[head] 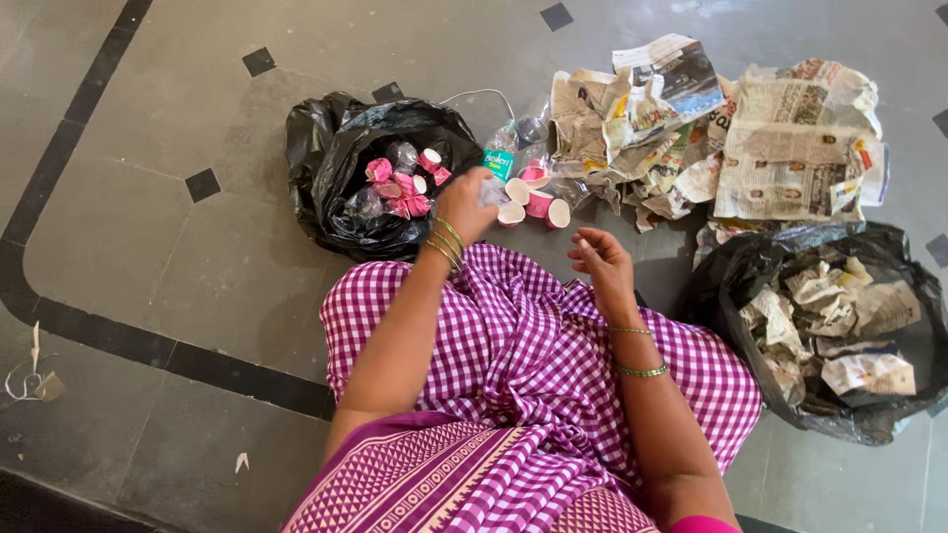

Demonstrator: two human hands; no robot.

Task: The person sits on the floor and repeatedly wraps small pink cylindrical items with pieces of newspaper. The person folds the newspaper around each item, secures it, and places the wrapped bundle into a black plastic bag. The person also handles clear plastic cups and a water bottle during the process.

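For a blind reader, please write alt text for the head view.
A seated person's left hand grips a clear plastic bottle beside a black bag of pink cups; the right hand hovers empty. Crumpled newspapers lie ahead.

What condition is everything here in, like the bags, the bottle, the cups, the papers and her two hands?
Left black bag: open, holding pink paper cups.
Right black bag: open, holding crumpled newspaper.
Plastic bottle: gripped, partly hidden by the hand.
Loose pink cups: lying tipped on the floor.
Newspaper pile: crumpled, loose on the floor.
Left hand: closed on the bottle.
Right hand: open, empty.
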